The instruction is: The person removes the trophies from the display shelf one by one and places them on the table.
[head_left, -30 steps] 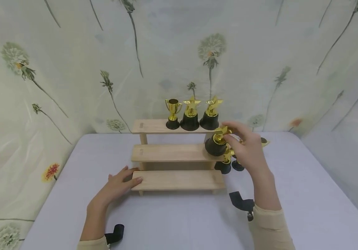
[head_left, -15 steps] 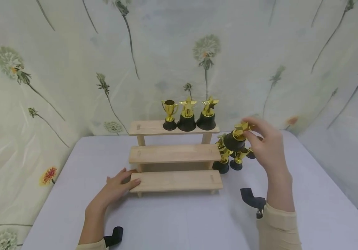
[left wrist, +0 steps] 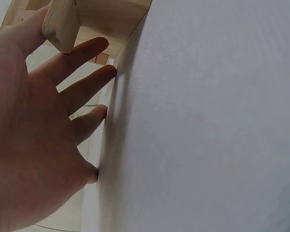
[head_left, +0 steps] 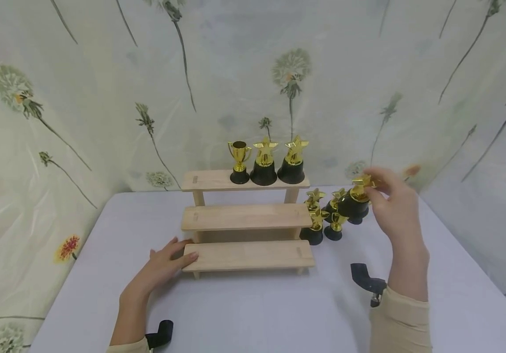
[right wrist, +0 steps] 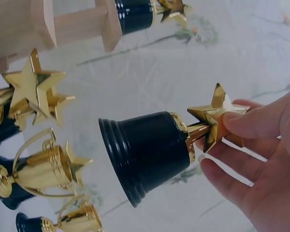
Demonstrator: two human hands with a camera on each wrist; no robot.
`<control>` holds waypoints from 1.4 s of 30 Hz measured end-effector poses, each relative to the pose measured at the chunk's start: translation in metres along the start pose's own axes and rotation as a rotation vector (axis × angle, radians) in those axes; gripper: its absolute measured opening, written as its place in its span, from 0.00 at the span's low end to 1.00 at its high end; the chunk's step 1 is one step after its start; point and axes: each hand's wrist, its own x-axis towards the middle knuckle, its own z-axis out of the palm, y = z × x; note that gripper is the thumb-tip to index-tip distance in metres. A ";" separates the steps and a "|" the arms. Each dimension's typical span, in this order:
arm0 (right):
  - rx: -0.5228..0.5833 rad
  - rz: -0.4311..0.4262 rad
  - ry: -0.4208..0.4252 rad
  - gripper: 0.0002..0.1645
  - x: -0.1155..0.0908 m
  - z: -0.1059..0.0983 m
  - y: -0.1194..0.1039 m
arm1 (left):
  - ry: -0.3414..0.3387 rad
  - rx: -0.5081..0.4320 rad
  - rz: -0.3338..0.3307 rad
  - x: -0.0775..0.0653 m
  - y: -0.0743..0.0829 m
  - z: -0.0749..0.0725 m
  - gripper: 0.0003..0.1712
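My right hand [head_left: 396, 206] pinches a star trophy [right wrist: 152, 150] by its gold star, thumb on one side and fingers behind. In the head view the held trophy's black base [head_left: 351, 206] is tilted in front of the trophies on the right. My left hand [head_left: 158, 269] touches the left end of the wooden three-step stand [head_left: 248, 256], its thumb on the lowest step. In the left wrist view its other fingers [left wrist: 89, 89] are spread and straight beside the stand. On the top step stand a gold cup trophy [head_left: 239, 156] and two star trophies [head_left: 265, 159].
Right of the stand, several trophies stand close together on the white table [head_left: 253, 309], among them a star trophy [head_left: 316, 228] and a cup trophy [head_left: 335, 226]. A flower-patterned backdrop [head_left: 217, 73] rises behind the table. Each wrist carries a black camera mount [head_left: 367, 280].
My right hand has moved right, carrying the star trophy from over the middle step's right end to the trophies at the right. The left hand has stayed on the stand.
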 end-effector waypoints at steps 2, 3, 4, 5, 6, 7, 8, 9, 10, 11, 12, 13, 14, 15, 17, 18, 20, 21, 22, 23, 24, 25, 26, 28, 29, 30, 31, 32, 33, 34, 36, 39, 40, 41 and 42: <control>-0.003 0.029 -0.001 0.25 0.001 -0.003 0.005 | 0.002 -0.006 0.008 0.000 0.002 0.000 0.45; -0.012 0.042 -0.005 0.25 0.002 -0.004 0.008 | 0.002 -0.004 0.013 0.000 0.002 0.000 0.45; -0.019 0.050 -0.005 0.25 0.002 -0.005 0.010 | 0.001 -0.007 0.012 0.000 0.003 0.000 0.45; -0.025 0.057 -0.006 0.25 0.002 -0.007 0.012 | 0.001 -0.007 0.011 0.000 0.003 0.000 0.45; -0.026 0.065 -0.007 0.25 0.003 -0.007 0.014 | 0.001 -0.008 0.007 -0.001 0.003 0.000 0.45; -0.027 0.073 -0.006 0.25 0.003 -0.008 0.016 | 0.001 -0.008 0.007 0.000 0.003 0.000 0.45; -0.033 0.084 -0.010 0.25 0.003 -0.009 0.018 | 0.001 -0.005 0.005 0.000 0.002 0.000 0.46; -0.037 0.090 -0.012 0.25 0.003 -0.010 0.019 | 0.002 -0.002 0.005 0.000 0.002 0.000 0.46; -0.033 0.091 -0.009 0.25 0.002 -0.010 0.021 | 0.005 -0.002 0.004 0.000 0.001 0.000 0.46; -0.029 0.094 -0.010 0.25 0.002 -0.011 0.021 | 0.005 0.002 0.006 0.000 0.001 0.000 0.46; -0.027 0.097 -0.013 0.25 0.002 -0.012 0.022 | 0.006 0.004 0.008 0.000 0.000 0.000 0.46; -0.026 0.097 -0.016 0.25 0.002 -0.012 0.023 | 0.006 0.007 0.012 0.001 0.000 0.000 0.46; -0.029 0.101 -0.021 0.24 0.002 -0.013 0.024 | 0.007 0.008 0.012 0.001 0.000 0.000 0.46; -0.031 0.104 -0.028 0.24 0.002 -0.014 0.025 | 0.007 0.006 0.012 0.001 -0.001 0.000 0.46; -0.042 0.125 -0.054 0.24 0.003 -0.015 0.027 | 0.005 0.000 0.007 0.001 -0.001 0.001 0.46; -0.050 0.136 -0.069 0.23 0.003 -0.015 0.029 | 0.004 -0.003 0.003 0.001 -0.001 0.001 0.46; -0.074 0.155 -0.105 0.22 0.004 -0.016 0.031 | 0.002 -0.010 -0.005 0.001 -0.001 0.001 0.46; -0.084 0.162 -0.127 0.22 0.005 -0.016 0.032 | 0.002 -0.013 -0.010 0.001 -0.001 0.001 0.47; -0.095 0.160 -0.147 0.21 0.005 -0.016 0.033 | 0.002 -0.013 -0.013 0.001 -0.001 0.001 0.46; -0.105 0.151 -0.165 0.21 0.005 -0.016 0.035 | 0.001 -0.013 -0.015 0.001 -0.001 0.001 0.46; -0.116 0.140 -0.183 0.21 0.004 -0.016 0.036 | -0.002 -0.013 -0.016 0.001 -0.001 0.000 0.46; -0.126 0.119 -0.197 0.20 0.004 -0.016 0.038 | -0.003 -0.012 -0.015 0.001 -0.001 0.000 0.46; -0.133 0.092 -0.210 0.20 0.004 -0.016 0.040 | -0.003 -0.012 -0.013 0.002 0.000 0.000 0.46; -0.137 0.018 -0.220 0.20 0.005 -0.015 0.043 | 0.000 -0.009 -0.005 0.002 0.000 -0.001 0.46; -0.139 -0.017 -0.226 0.19 0.006 -0.014 0.045 | 0.000 -0.009 -0.001 0.002 0.000 -0.001 0.46; -0.139 -0.043 -0.234 0.19 0.007 -0.013 0.047 | 0.002 -0.009 0.002 0.002 0.000 -0.001 0.46; -0.132 -0.063 -0.250 0.18 0.008 -0.012 0.049 | 0.004 -0.007 0.005 0.002 0.001 -0.001 0.46; -0.125 -0.072 -0.270 0.18 0.008 -0.010 0.050 | 0.006 -0.007 0.006 0.002 0.001 -0.001 0.46; -0.119 -0.071 -0.292 0.18 0.009 -0.008 0.052 | 0.007 -0.008 0.007 0.002 0.001 -0.001 0.46; -0.116 -0.060 -0.321 0.18 0.009 -0.007 0.054 | 0.007 -0.009 0.006 0.002 0.001 -0.001 0.46; -0.106 -0.023 -0.379 0.18 0.008 -0.004 0.057 | 0.006 -0.010 0.005 0.002 0.001 -0.001 0.46; -0.110 0.008 -0.432 0.19 0.007 0.000 0.062 | 0.006 -0.015 0.002 0.002 0.002 -0.001 0.46; -0.111 0.016 -0.444 0.19 0.007 0.001 0.063 | 0.005 -0.016 0.001 0.002 0.002 -0.001 0.46; -0.115 0.018 -0.450 0.20 0.008 0.002 0.064 | 0.004 -0.017 0.001 0.002 0.002 0.000 0.46; -0.121 0.021 -0.455 0.20 0.008 0.003 0.065 | 0.005 -0.018 0.002 0.002 0.002 0.000 0.45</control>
